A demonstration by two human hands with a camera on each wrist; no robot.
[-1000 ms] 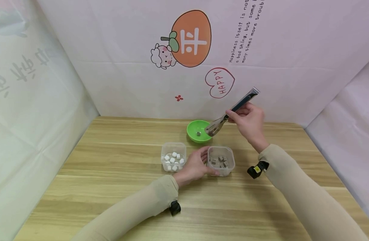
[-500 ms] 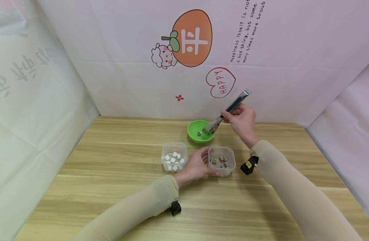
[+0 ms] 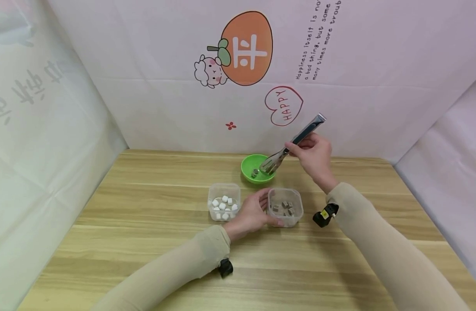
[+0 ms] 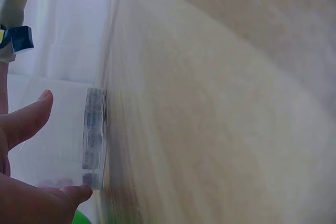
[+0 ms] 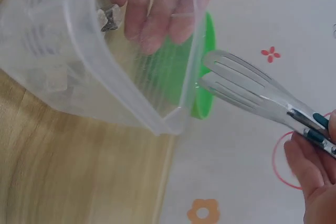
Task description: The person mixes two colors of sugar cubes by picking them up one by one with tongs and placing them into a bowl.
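My right hand [image 3: 317, 160] holds metal tongs [image 3: 308, 131] near mid-handle, slanted down to the left. The slotted tips of the tongs [image 5: 247, 87] reach over the right side of a green bowl [image 3: 247, 166], slightly apart in the right wrist view. A couple of small grey-brown cubes [image 3: 255, 173] lie in the bowl. My left hand [image 3: 251, 218] grips the left side of a clear plastic container [image 3: 296, 218], thumb in front and fingers behind. Several grey-brown cubes [image 3: 287, 207] sit inside it; in the left wrist view the cubes [image 4: 94, 129] line its bottom.
Left of my left hand stands another clear container [image 3: 224, 188] with several white cubes [image 3: 222, 207]. Everything rests on a wooden table [image 3: 164, 246]. A printed white cloth [image 3: 164, 116] rises behind the bowl, close to the table's back edge.
The tongs in my right hand have shifted left over the bowl and their tips have spread a little. A second cube now lies in the bowl beside the first. My left hand stays put.
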